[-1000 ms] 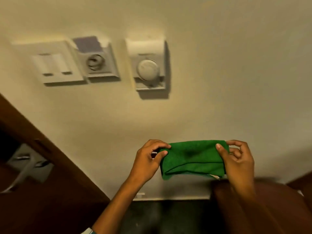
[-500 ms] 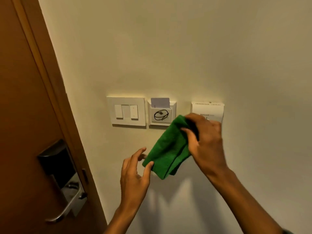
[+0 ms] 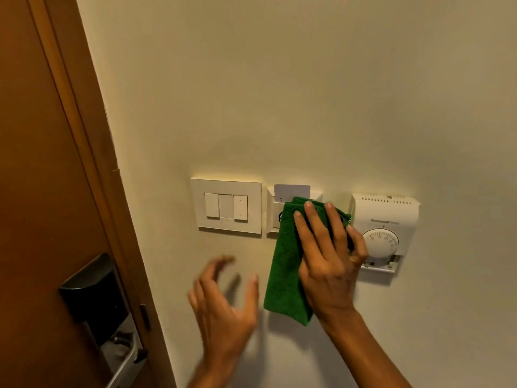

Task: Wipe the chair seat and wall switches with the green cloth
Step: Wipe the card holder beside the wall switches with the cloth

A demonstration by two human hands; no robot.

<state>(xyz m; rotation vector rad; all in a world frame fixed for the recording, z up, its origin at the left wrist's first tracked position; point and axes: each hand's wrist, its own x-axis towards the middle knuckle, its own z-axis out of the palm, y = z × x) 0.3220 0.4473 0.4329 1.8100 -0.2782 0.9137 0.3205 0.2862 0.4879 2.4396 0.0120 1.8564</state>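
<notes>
The right hand (image 3: pixel 327 264) presses the cloth (image 3: pixel 284 275) flat on the card slot (image 3: pixel 272 214); wiping upward could dislodge the card (image 3: pixel 292 189). The left hand (image 3: pixel 223 309) hovers open, empty.

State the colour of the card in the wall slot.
White; the card shows in the head view, above the green cloth.

Place: we are looking at a hotel-room entry | Evidence: key-card holder (image 3: pixel 292 191) with card inserted, electronic door lock (image 3: pixel 96 301) on wooden door (image 3: pixel 36 191), dial thermostat (image 3: pixel 384 233), switch plate (image 3: pixel 226 206) showing on cream wall (image 3: pixel 279 93).
</notes>
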